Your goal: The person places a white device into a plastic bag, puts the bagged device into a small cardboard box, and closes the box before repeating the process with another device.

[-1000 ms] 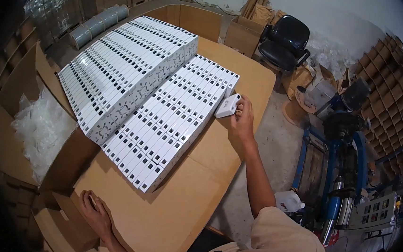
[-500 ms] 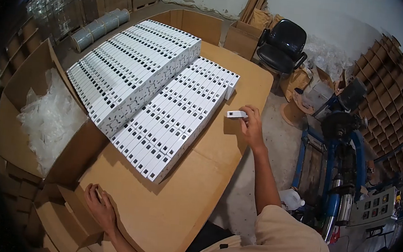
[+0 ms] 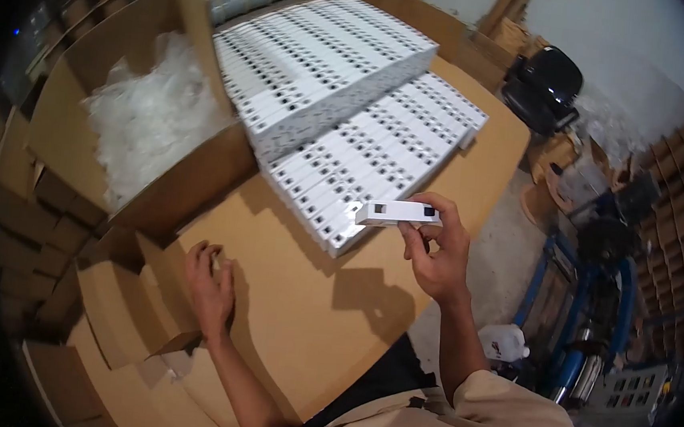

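Note:
My right hand (image 3: 444, 262) is raised above the cardboard-covered table (image 3: 289, 330), gripping a narrow white box-shaped housing (image 3: 400, 212) between thumb and fingers. A dark square opening shows near each end of it. Just behind is a low block of similar white housings (image 3: 387, 149), set in tight rows. Beyond that rises a taller stack of them (image 3: 330, 52), with a patterned side. My left hand (image 3: 211, 291) rests at the table's left edge beside an open cardboard box (image 3: 121, 308); its fingers are loosely bent and apart, holding nothing.
A large carton (image 3: 192, 178) of crumpled clear plastic (image 3: 157, 119) stands on the left. At the far right are a black chair (image 3: 545, 81), blue-framed machinery (image 3: 583, 313) and a white jug (image 3: 502, 342). Cardboard dividers (image 3: 678, 224) lean by the wall.
My right hand has brought the white housing nearer to me, in front of the low block. The view has shifted left, and my left hand stays by the table's left edge.

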A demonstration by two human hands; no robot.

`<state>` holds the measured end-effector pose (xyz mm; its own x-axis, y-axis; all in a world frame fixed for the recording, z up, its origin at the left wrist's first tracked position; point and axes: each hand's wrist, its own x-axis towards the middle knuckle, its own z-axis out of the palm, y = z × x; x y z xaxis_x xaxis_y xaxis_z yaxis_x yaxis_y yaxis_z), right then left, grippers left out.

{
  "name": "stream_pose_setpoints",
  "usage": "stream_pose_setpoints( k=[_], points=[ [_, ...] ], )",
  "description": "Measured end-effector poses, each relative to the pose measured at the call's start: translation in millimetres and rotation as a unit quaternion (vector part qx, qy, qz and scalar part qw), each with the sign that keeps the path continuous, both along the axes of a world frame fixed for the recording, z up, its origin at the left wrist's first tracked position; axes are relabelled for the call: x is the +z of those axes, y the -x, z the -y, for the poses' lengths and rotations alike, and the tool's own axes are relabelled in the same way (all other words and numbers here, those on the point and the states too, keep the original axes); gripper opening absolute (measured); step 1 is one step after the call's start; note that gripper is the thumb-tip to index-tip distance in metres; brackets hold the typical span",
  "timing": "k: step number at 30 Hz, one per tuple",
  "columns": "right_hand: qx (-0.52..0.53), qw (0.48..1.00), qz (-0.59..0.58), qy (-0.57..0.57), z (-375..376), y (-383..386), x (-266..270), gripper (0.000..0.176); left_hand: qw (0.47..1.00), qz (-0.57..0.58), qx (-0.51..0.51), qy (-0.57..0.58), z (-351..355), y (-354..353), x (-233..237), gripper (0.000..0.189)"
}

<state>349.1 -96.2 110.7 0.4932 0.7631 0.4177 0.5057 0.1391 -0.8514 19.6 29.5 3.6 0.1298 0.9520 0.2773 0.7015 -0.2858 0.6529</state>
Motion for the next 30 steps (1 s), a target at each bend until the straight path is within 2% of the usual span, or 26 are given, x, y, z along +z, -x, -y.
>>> stream_pose_setpoints(
  k=[4, 5, 8, 10, 12, 13, 14, 16, 17, 20, 23, 26, 27, 28, 30],
  points=[
    [0.088, 0.996, -0.031, 0.000, -37.2, 66.7, 10.8, 0.039, 0.993, 0.115, -0.013, 0.031, -5.6, 7.7, -3.0, 0.027],
    [0.104, 0.992, 0.033, -0.062, -51.9, 80.6, 5.8, 0.038, 0.990, 0.137, -0.004, 0.033, -4.1, 7.1, -1.4, 0.026],
    [0.167, 0.986, -0.028, -0.010, -76.5, 128.5, 1.7, 0.037, 0.976, 0.208, 0.025, 0.057, -1.5, 8.4, 9.9, 0.026],
    [0.196, 0.981, -0.003, -0.012, -93.9, 152.7, -10.7, 0.038, 0.964, 0.249, 0.051, 0.076, -0.3, 8.8, 11.7, 0.028],
    [0.227, 0.972, 0.029, -0.047, -110.0, 173.2, -22.2, 0.039, 0.953, 0.281, 0.074, 0.090, -3.9, 12.9, 3.2, 0.032],
    [0.239, 0.970, 0.016, -0.032, -114.3, 182.1, -23.8, 0.039, 0.959, 0.271, 0.068, 0.038, -11.6, 18.4, -21.1, 0.032],
    [0.248, 0.968, 0.012, -0.026, -117.2, 188.0, -27.1, 0.039, 0.952, 0.286, 0.090, 0.063, -10.8, 22.4, -17.2, 0.032],
    [0.263, 0.965, 0.006, -0.012, -122.6, 195.5, -35.7, 0.038, 0.932, 0.318, 0.130, 0.113, -10.0, 21.9, -9.0, 0.032],
    [0.269, 0.963, 0.005, -0.003, -124.7, 197.3, -38.3, 0.037, 0.931, 0.327, 0.146, 0.076, -6.9, 17.1, 1.7, 0.030],
    [0.276, 0.961, 0.012, 0.023, -129.1, 192.6, -46.9, 0.037, 0.865, 0.461, 0.169, 0.104, -11.2, 14.5, -7.7, 0.030],
    [0.301, 0.953, 0.020, 0.019, -138.4, 183.5, -67.6, 0.038, 0.859, 0.447, 0.193, 0.156, -7.8, 11.4, 9.9, 0.027],
    [0.349, 0.937, 0.011, -0.029, -147.1, 179.2, -86.3, 0.037, 0.828, 0.522, 0.104, 0.176, -8.8, 10.4, 5.8, 0.030],
    [0.359, 0.932, 0.022, -0.048, -148.9, 178.1, -87.2, 0.036, 0.818, 0.533, 0.124, 0.180, -8.4, 7.7, 5.9, 0.024],
    [0.368, 0.927, 0.033, -0.068, -150.1, 176.4, -88.1, 0.036, 0.829, 0.522, 0.115, 0.165, -9.9, 7.5, -0.4, 0.022],
    [0.374, 0.926, -0.045, -0.031, -152.0, 171.3, -98.7, 0.036, 0.849, 0.502, 0.094, 0.133, -16.4, 6.9, -8.2, 0.022]
  ],
)
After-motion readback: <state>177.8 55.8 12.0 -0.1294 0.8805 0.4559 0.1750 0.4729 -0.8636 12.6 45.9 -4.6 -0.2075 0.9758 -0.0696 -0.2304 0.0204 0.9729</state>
